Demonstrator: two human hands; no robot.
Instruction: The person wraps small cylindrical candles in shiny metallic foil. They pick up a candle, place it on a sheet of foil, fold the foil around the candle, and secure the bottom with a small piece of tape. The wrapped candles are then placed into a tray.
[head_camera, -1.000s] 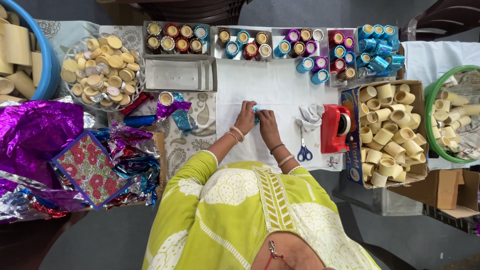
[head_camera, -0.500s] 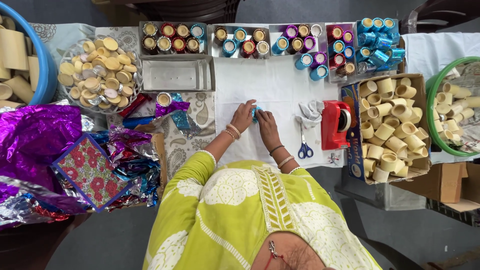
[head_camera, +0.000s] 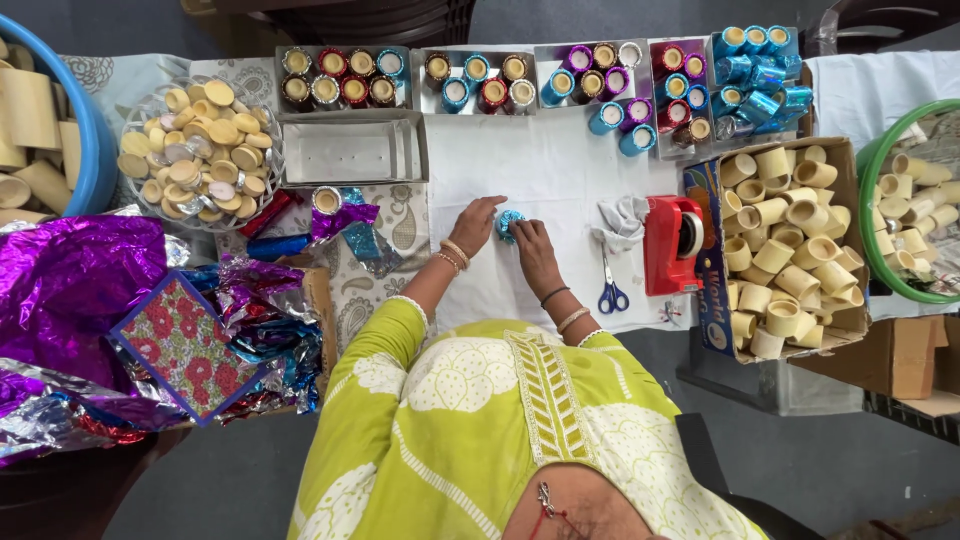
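Observation:
Both my hands meet over a small cup wrapped in shiny blue foil (head_camera: 509, 224) on the white cloth (head_camera: 545, 165). My left hand (head_camera: 476, 222) grips its left side. My right hand (head_camera: 532, 243) presses on its right side. Bangles sit on both wrists. The cup's lower part is hidden by my fingers.
Trays of foil-wrapped cups (head_camera: 343, 76) line the far edge. A red tape dispenser (head_camera: 672, 244), blue-handled scissors (head_camera: 611, 288) and a box of plain yellow cups (head_camera: 783, 250) lie to the right. A bowl of round lids (head_camera: 197, 150), an open metal tray (head_camera: 349, 151) and crumpled purple foil (head_camera: 70, 285) are to the left.
My hands stay on the blue foil cup with only slight finger shifts. The camera view has drifted a little.

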